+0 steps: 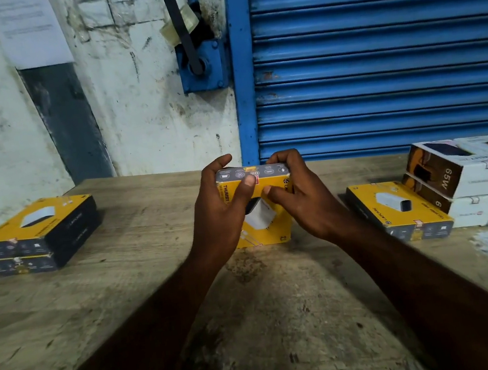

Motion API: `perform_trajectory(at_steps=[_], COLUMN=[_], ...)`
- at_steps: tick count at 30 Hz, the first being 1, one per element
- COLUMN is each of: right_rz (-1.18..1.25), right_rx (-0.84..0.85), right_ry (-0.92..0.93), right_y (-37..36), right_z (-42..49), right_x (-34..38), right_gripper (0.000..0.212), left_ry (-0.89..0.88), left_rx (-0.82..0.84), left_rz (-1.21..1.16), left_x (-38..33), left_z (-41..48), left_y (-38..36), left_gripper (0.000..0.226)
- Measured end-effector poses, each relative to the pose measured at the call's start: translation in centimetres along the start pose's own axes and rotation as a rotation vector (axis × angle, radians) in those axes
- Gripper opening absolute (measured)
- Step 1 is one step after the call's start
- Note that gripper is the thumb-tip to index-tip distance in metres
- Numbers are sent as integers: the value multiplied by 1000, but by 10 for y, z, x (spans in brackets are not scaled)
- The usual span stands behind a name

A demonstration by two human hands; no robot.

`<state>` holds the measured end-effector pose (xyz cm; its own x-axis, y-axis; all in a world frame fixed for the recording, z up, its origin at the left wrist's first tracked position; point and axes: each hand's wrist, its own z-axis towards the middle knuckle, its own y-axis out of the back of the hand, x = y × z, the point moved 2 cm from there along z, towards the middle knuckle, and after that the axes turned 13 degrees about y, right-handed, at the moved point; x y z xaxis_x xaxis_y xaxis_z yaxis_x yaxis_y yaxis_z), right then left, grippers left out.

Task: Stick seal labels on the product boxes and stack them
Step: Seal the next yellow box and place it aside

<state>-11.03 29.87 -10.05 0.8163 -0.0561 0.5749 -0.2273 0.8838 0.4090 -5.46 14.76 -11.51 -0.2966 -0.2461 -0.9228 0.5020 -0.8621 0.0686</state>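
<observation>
Worn, stained wood forms the bench [268, 306] that fills the near field, with two bare forearms reaching over it from 6 o'clock toward the middle. There the left hand [219, 216] and the right hand [303, 198] grip a yellow-and-black cardboard product box [270, 231] between them, one at each end. Its yellow face tilts toward the viewer and its lower edge is down at the bench. The fingers [218, 165] of both hands curl over the box's dark far side, and both thumbs lie on the yellow face. The left thumb presses at a small red-and-yellow seal label [255, 175] folded over the top edge. At 9 o'clock from the held box, well apart, a stack of two yellow-and-black boxes [38, 233] lies flat on the bench. At 3 o'clock a single yellow-and-black box [395, 211] lies flat with a second seal label [417, 225] on its near end, just beside a block of white cardboard boxes [478, 185] stacked two high. Beyond the bench, a scuffed white wall [141, 120] stands at 11 o'clock with a paper notice [27, 30] on it, and a blue roller shutter [375, 59] fills 1 o'clock.
</observation>
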Motion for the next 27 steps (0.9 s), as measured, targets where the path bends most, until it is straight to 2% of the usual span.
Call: perform_trajectory(at_steps=[6, 8, 11, 14, 17, 22, 27], right_rz=[82, 79, 29, -23, -43, 10, 74], right_rx=[-47, -59, -103, -162, -141, -88, -201], right_ry=[3, -8, -11, -7, -11, -16, -73], right_y=[-2, -2, -4, -5, -4, -1, -7], right_z=[0, 0, 0, 0, 1, 0, 1], right_x=[3, 2, 3, 1, 0, -1, 4], right_gripper=[30, 30, 42, 36, 34, 30, 29], left_ry=[-92, -109, -104, -82, -79, -80, -54], left_rx=[-31, 3, 79, 158, 161, 123, 76], left_rz=[109, 146, 154, 103, 89, 49, -2], left_x=[1, 3, 5, 4, 3, 0, -2], left_z=[0, 1, 2, 1, 1, -1, -2], left_y=[0, 3, 6, 6, 6, 3, 3], left_gripper=[53, 56, 62, 62, 65, 59, 46])
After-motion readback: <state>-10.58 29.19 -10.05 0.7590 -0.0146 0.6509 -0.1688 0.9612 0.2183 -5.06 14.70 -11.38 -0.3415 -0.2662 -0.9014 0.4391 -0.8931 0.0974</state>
